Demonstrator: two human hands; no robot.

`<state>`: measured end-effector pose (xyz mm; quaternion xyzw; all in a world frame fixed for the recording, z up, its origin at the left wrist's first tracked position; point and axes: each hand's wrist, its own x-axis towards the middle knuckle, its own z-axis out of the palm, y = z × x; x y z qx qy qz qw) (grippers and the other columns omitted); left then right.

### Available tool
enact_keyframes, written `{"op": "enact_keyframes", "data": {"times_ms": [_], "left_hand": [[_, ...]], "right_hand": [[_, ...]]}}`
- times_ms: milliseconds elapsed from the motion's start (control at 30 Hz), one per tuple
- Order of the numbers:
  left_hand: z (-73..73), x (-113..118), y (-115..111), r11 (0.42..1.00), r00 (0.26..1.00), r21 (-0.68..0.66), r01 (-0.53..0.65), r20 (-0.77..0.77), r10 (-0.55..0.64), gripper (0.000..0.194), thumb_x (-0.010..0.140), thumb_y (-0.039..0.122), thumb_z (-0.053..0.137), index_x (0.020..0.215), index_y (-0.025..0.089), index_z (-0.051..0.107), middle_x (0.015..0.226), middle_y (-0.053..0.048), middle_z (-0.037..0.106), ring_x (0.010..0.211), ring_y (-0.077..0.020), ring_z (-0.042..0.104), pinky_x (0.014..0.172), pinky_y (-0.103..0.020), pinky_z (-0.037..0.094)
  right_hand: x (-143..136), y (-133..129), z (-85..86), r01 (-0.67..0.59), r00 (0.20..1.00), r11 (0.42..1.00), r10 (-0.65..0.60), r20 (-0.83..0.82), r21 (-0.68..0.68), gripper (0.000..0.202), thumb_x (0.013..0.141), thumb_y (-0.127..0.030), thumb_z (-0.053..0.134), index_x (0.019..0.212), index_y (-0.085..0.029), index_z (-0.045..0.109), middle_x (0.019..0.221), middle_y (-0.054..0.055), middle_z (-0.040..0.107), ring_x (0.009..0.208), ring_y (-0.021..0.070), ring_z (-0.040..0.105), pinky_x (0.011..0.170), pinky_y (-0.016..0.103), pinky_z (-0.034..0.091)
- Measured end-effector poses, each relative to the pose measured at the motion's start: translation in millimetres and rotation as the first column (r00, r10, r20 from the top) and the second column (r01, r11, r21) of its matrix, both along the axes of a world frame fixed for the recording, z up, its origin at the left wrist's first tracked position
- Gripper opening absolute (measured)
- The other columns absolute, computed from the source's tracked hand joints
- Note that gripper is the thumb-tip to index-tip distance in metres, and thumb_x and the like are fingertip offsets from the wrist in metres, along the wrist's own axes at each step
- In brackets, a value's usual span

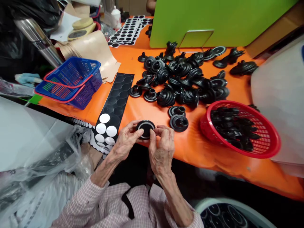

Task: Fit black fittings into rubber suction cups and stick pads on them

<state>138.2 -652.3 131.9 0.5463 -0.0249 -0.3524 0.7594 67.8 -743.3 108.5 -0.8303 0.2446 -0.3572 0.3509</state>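
A round black disc [145, 126] with a pale ring on its face is held above the front edge of the orange table. My left hand [127, 137] grips its left side, the thumb lying on the face. At the right rim, my right hand [162, 144] pinches the disc with thumb and fingers. Left of my hands lies a black sheet of round stickers [116, 98], with white circles showing at its near end. Two black flanged parts [179, 123] stand just beyond my right hand, in front of a large heap of similar black parts [180, 76].
A red basket [273, 139] of black parts stands at the right, a blue basket [87, 93] at the left. A green panel [213, 19] rises behind the heap. Below the table is a pale tub [201, 204] with black discs. Plastic bags [52, 190] lie lower left.
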Motion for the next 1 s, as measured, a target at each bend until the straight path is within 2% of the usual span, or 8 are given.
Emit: {"op": "enact_keyframes", "data": {"times_ms": [133,300,467,533,633,767,867,1000], "left_hand": [[4.3,4,12,1.0,1.0,0.02,0.009,0.006,-0.009,0.041,0.074,0.033,0.073,0.11,0.017,0.06,0.106,-0.008,0.067,0.086,-0.0189,0.067,0.068,-0.03,0.059],[19.8,40,35,0.986,0.981,0.166,-0.017,0.193,-0.016,0.047,0.076,0.042,0.07,0.114,0.015,0.062,0.095,-0.008,0.067,0.072,-0.0149,0.065,0.057,-0.023,0.053],[89.7,117,74,0.916,0.86,0.292,-0.275,0.501,0.099,0.053,0.076,0.037,0.07,0.121,0.011,0.06,0.096,-0.011,0.068,0.066,-0.0145,0.064,0.056,-0.026,0.052],[114.9,132,93,0.787,0.695,0.345,-0.512,0.705,0.143,0.052,0.077,0.039,0.068,0.122,0.013,0.06,0.096,-0.009,0.068,0.059,-0.0122,0.06,0.055,-0.026,0.049],[110.6,126,113,0.684,0.564,0.382,-0.621,0.824,0.053,0.036,0.081,0.046,0.061,0.096,0.014,0.069,0.081,-0.006,0.067,0.061,-0.0137,0.059,0.059,-0.027,0.047],[43.5,88,119,0.612,0.732,0.621,-0.49,0.674,-0.097,0.036,0.074,0.046,0.067,0.098,0.018,0.065,0.084,-0.005,0.066,0.076,-0.0199,0.061,0.072,-0.033,0.047],[6.2,73,112,0.583,0.816,0.67,-0.459,0.578,-0.022,0.045,0.064,0.042,0.076,0.098,0.019,0.059,0.084,-0.003,0.061,0.072,-0.0176,0.058,0.071,-0.033,0.046],[5.1,79,106,0.764,0.963,0.606,-0.222,0.259,0.074,0.043,0.058,0.037,0.079,0.084,0.018,0.052,0.069,0.004,0.054,0.056,-0.0093,0.047,0.054,-0.023,0.037]], "right_hand": [[2,-5,12.9,-0.112,0.985,0.917,0.153,-0.079,0.382,0.021,0.088,-0.041,0.054,0.091,-0.02,0.057,0.086,0.006,0.065,0.075,0.0183,0.062,0.065,0.032,0.053],[45,-12,31.4,-0.327,0.903,0.612,0.427,0.046,0.72,0.031,0.075,-0.048,0.069,0.072,-0.02,0.056,0.061,-0.002,0.06,0.054,0.013,0.057,0.05,0.025,0.048],[150,28,79.4,-0.559,0.788,0.336,0.499,0.36,0.758,0.03,0.072,-0.04,0.072,0.073,-0.019,0.051,0.054,-0.005,0.057,0.046,0.0096,0.055,0.046,0.023,0.047],[182,43,98.6,-0.625,0.747,0.248,0.467,0.474,0.74,0.023,0.077,-0.036,0.064,0.086,-0.02,0.051,0.066,-0.003,0.062,0.05,0.0104,0.06,0.055,0.027,0.054],[190,46,97.7,-0.656,0.747,0.419,0.483,0.458,0.628,0.019,0.083,-0.032,0.053,0.097,-0.02,0.052,0.079,0.0,0.064,0.061,0.0125,0.065,0.061,0.03,0.055],[132,35,41.2,-0.542,0.831,0.786,0.554,0.05,0.296,0.021,0.085,-0.034,0.049,0.092,-0.018,0.061,0.086,0.007,0.067,0.08,0.0205,0.066,0.077,0.042,0.055],[83,37,-4.2,-0.492,0.859,0.848,0.509,-0.043,0.198,0.028,0.086,-0.032,0.048,0.105,-0.016,0.062,0.109,0.015,0.065,0.104,0.026,0.063,0.091,0.048,0.051],[61,49,-27.2,-0.478,0.87,0.864,0.49,-0.048,0.159,0.033,0.088,-0.032,0.051,0.115,-0.015,0.059,0.128,0.018,0.056,0.122,0.0276,0.053,0.101,0.049,0.046]]}}
